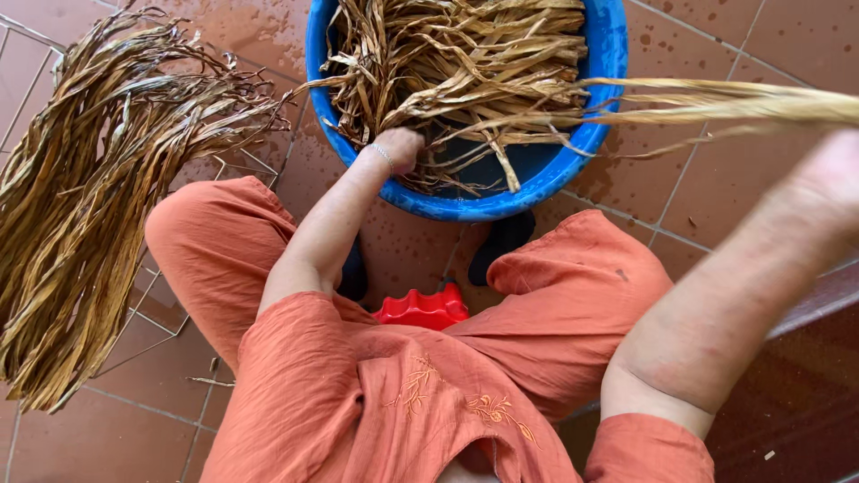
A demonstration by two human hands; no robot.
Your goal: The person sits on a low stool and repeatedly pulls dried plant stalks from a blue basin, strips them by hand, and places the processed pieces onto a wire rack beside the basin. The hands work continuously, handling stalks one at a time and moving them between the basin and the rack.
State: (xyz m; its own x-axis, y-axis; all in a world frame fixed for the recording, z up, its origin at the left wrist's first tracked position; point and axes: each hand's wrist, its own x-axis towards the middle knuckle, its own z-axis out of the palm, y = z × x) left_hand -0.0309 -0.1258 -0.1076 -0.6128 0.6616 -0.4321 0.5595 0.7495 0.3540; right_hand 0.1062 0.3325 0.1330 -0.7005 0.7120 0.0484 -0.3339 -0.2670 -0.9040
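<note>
Left hand (400,146) reaching into blue tub (608,54) of wet dried leaves (456,54), blurred right hand (832,179) lifting a leaf bundle (716,103), leaf pile (80,197) on tiled floor (698,179)

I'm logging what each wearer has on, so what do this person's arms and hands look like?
Both arms are bare from short, loose sleeves of an orange crinkled-cotton top with a pale embroidered sprig on the front. The left hand has a thin silver beaded bracelet at the wrist. The right forearm is blurred and near the lens; its hand lies out of clear view. No gloves or watch show.
</note>
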